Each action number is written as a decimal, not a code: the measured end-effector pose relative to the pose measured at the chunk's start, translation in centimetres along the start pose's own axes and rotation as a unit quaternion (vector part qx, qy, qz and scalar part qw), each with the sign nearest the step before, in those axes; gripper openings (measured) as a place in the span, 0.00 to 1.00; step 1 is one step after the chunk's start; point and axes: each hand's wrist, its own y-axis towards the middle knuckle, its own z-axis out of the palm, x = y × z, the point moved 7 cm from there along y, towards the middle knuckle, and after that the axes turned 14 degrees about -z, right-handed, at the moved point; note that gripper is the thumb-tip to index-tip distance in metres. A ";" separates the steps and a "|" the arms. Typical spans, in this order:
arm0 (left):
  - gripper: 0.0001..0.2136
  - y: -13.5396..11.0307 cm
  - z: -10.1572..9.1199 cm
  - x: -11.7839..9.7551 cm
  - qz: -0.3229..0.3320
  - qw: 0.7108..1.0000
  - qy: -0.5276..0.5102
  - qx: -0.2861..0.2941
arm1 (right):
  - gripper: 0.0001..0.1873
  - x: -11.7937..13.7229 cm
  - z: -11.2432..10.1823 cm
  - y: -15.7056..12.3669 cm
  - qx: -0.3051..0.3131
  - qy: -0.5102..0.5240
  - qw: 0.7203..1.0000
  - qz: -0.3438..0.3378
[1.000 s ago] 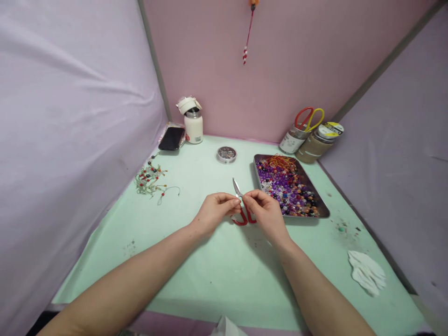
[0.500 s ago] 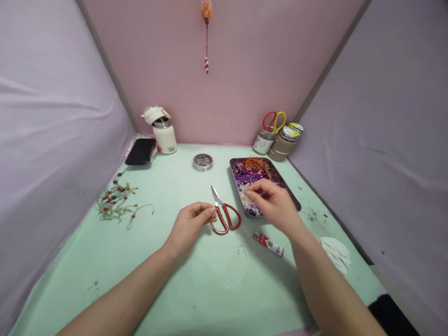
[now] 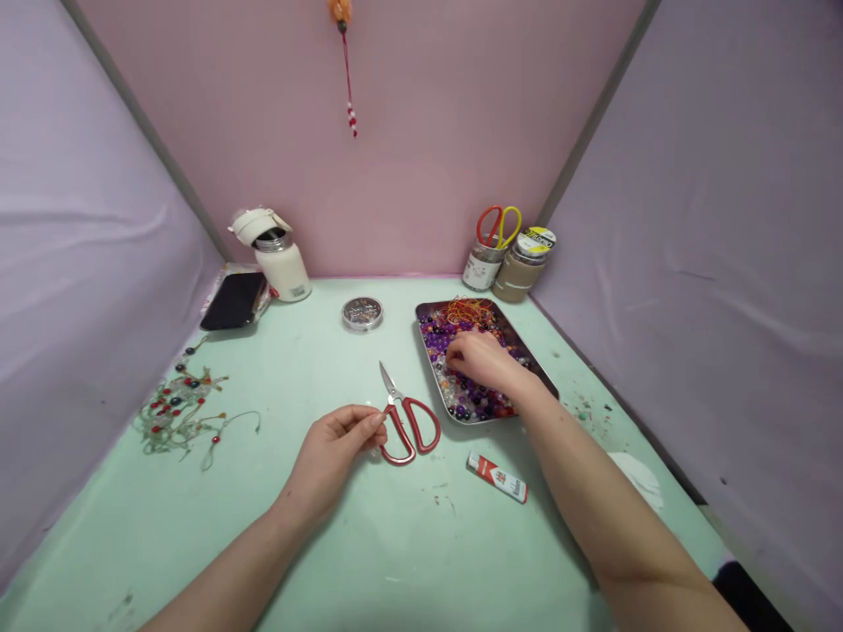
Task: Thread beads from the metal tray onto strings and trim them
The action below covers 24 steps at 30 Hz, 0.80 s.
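My left hand (image 3: 342, 439) is closed in a pinch beside the red-handled scissors (image 3: 404, 417); whatever sits between its thumb and fingertips is too small to make out. The scissors lie on the table with their blades pointing away from me. My right hand (image 3: 484, 358) reaches over the metal tray (image 3: 435, 392), fingers curled together and lowered among the beads (image 3: 454, 320). These are mostly purple, with clear, dark and orange ones mixed in. What those fingertips pinch is hidden. A red and white lighter (image 3: 497, 477) lies below the tray.
Orange thread (image 3: 469, 311) lies in the tray's far end. A round clear case (image 3: 362, 313) stands left of it. Beaded cords (image 3: 181, 404), a phone (image 3: 234, 300) and a white bottle (image 3: 283, 268) are at left. Two jars (image 3: 520, 268) stand at the back right.
My right hand has dropped from above the tray down into the beads. My left hand keeps its pinch beside the scissors. The whole view has shifted slightly.
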 end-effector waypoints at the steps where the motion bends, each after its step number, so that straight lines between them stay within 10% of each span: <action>1: 0.14 0.0 0.0 0.1 -0.003 1.000 0.002 0.000 | 0.09 0.0 0.2 0.1 0.008 -0.007 1.000 0.000; 17: 0.13 0.0 -0.2 -0.2 -0.002 1.000 -0.004 -0.008 | 0.09 0.7 1.2 0.5 0.045 -0.052 0.997 0.022; 24: 0.13 -0.2 -0.2 -0.4 0.000 1.000 -0.023 -0.001 | 0.08 1.3 -1.9 -0.6 -0.025 -0.064 0.997 0.039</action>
